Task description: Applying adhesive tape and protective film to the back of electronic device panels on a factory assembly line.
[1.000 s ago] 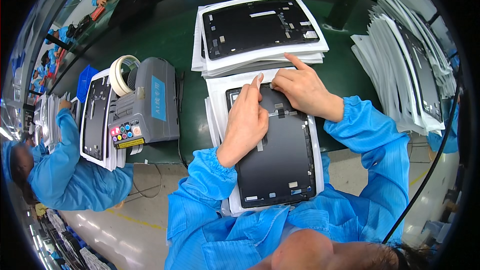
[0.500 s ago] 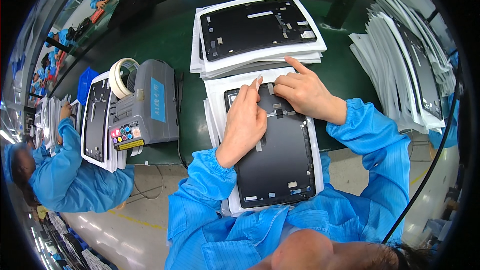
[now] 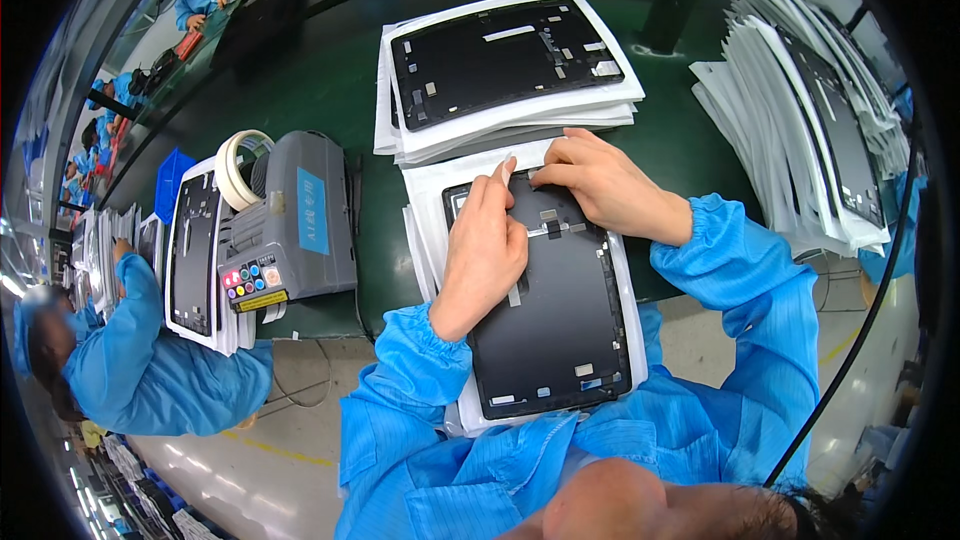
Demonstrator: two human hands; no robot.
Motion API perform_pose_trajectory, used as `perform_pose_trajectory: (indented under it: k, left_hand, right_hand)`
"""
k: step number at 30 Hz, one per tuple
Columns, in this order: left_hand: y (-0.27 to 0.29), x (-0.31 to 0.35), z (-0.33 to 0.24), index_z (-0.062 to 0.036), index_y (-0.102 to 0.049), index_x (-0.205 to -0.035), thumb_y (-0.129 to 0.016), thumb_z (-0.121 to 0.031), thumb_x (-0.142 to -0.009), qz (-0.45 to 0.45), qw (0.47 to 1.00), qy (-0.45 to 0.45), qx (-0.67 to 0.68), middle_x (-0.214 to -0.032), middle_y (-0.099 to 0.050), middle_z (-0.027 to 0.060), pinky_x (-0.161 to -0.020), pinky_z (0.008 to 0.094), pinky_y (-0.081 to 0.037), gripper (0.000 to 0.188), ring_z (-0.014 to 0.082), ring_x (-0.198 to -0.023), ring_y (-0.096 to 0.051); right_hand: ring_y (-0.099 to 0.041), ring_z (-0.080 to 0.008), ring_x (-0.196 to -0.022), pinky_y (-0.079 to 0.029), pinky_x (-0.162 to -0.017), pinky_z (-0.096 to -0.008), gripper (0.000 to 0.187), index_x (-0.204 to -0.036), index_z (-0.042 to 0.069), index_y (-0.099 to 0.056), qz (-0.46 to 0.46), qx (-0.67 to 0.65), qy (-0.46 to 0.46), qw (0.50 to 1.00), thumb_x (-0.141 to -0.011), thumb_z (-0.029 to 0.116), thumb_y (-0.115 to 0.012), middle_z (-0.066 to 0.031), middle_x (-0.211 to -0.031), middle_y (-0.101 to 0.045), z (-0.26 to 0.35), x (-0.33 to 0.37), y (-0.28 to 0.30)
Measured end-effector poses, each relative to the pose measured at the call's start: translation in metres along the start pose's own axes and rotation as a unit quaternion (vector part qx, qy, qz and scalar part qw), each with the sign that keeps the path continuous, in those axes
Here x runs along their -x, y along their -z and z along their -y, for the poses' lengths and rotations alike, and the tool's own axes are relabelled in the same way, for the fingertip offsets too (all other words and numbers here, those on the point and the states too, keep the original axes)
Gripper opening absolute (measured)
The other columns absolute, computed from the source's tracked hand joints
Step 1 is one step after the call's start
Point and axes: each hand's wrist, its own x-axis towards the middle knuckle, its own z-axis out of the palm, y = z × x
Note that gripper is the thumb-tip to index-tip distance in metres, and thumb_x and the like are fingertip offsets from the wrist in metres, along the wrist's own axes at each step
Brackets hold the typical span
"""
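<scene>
A black rectangular panel (image 3: 550, 330), like a tablet's back cover, lies on white foam sheets (image 3: 425, 178) in front of me. Small strips and pads dot its surface. My left hand (image 3: 485, 255) rests over its upper left part, fingers together and pointing at the far edge; a pale tip shows there, and what it is I cannot make out. Close beside it, my right hand (image 3: 610, 187) is closed, thumb and bent fingertips meeting at a small grey strip on the panel's far edge. Those fingertips partly cover the strip, so the grip itself is unclear.
Beyond lies another black panel (image 3: 510, 60) on stacked foam sheets. To the left, a grey tape dispenser (image 3: 310, 210) carries a cream tape roll (image 3: 235, 165); a co-worker (image 3: 150, 350) sits past it. Stacked foam sheets and panels (image 3: 760, 130) lean at the right, near a dark post (image 3: 680, 0).
My right hand has shifted slightly left and its fingers have curled in, closer to my left hand. The left hand stays nearly in place. The view has tilted a little.
</scene>
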Motion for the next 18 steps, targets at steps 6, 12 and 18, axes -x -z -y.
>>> perform_pose_trajectory:
  k: [6, 12, 18]
  left_hand:
    - [-0.002, 0.000, 0.001, -0.0021, -0.044, -0.138, -0.046, 0.011, -0.077, -0.001, 1.000, -0.010, -0.009, -0.090, -0.047, 0.0116, -0.066, 0.0329, -0.046, 0.062, 0.0222, -0.070, -0.049]
    - [-0.003, -0.001, 0.001, -0.0008, -0.044, -0.138, -0.046, 0.011, -0.077, 0.008, 1.000, 0.003, -0.010, -0.090, -0.046, 0.0103, -0.064, 0.0314, -0.045, 0.062, 0.0198, -0.069, -0.048]
    - [-0.001, -0.001, 0.002, 0.0008, -0.043, -0.138, -0.045, 0.011, -0.077, 0.011, 1.000, 0.003, -0.009, -0.090, -0.046, 0.0096, -0.064, 0.0310, -0.045, 0.062, 0.0180, -0.067, -0.048]
  right_hand:
    - [-0.057, -0.0256, -0.091, -0.038, -0.104, -0.0436, 0.025, -0.097, 0.004, -0.068, -0.027, 0.080, 0.060, 0.995, -0.073, -0.003, -0.062, -0.0079, -0.092, -0.059, -0.003, 0.005, -0.006]
    - [-0.058, -0.0224, -0.091, -0.035, -0.106, -0.0447, 0.026, -0.097, 0.003, -0.064, -0.028, 0.176, 0.068, 0.982, -0.071, 0.002, -0.064, -0.0060, -0.095, -0.057, 0.008, 0.006, -0.011]
    - [-0.057, -0.0226, -0.090, -0.032, -0.111, -0.0465, 0.036, -0.104, 0.003, -0.065, 0.005, 0.201, 0.037, 0.979, -0.068, -0.002, -0.063, -0.0053, -0.096, -0.057, 0.013, 0.004, -0.011]
